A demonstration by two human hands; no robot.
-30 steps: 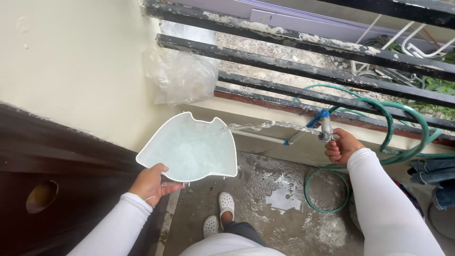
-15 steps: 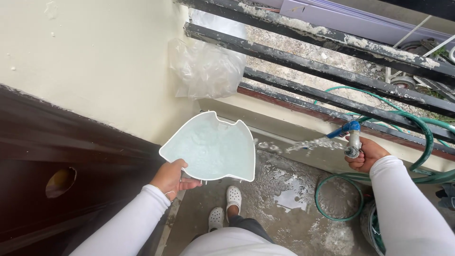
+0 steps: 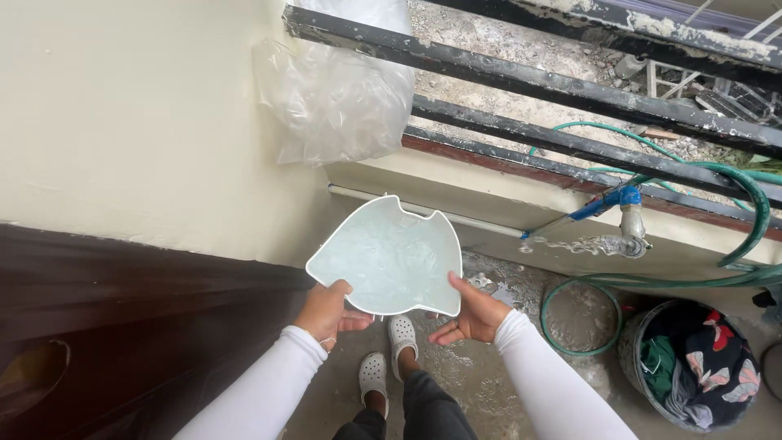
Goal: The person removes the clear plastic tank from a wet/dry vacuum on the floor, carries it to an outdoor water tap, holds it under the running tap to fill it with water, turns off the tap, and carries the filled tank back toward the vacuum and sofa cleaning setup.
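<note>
Your left hand (image 3: 326, 310) grips the tray (image 3: 387, 257) at its near left corner: thumb over the rim, fingers curled beneath. Your right hand (image 3: 474, 314) takes the near right corner, thumb pressed along the rim's edge, fingers spread loosely under and beside it rather than clenched. Both sleeves are white and long.

The tray is pale, shallow and fish-shaped, with a notched tail end pointing away from you. It is held roughly level in front of you, above your white clogs (image 3: 387, 354) and the wet floor (image 3: 472, 375). Its inner surface looks glossy; whether it holds water cannot be told.

Everything else, placed relative to the tray:
- Right of it, at about the same height: a tap (image 3: 629, 232) with a blue handle, fixed to a thin pipe along the low wall. Water runs from it in a stream; the stream does not reach the tray.
- Beyond the tap: a green hose (image 3: 753, 212) looping through the dark railing (image 3: 570, 90) and down to a coil on the floor.
- Lower right: a bucket (image 3: 692, 367) filled with dark and floral cloth, standing just beside the hose coil.
- Above it: a clear plastic bag (image 3: 338, 90) hanging by the railing's end, against the cream wall (image 3: 130, 114).
- Left: a dark brown panel (image 3: 122, 326), well apart from the tray.
</note>
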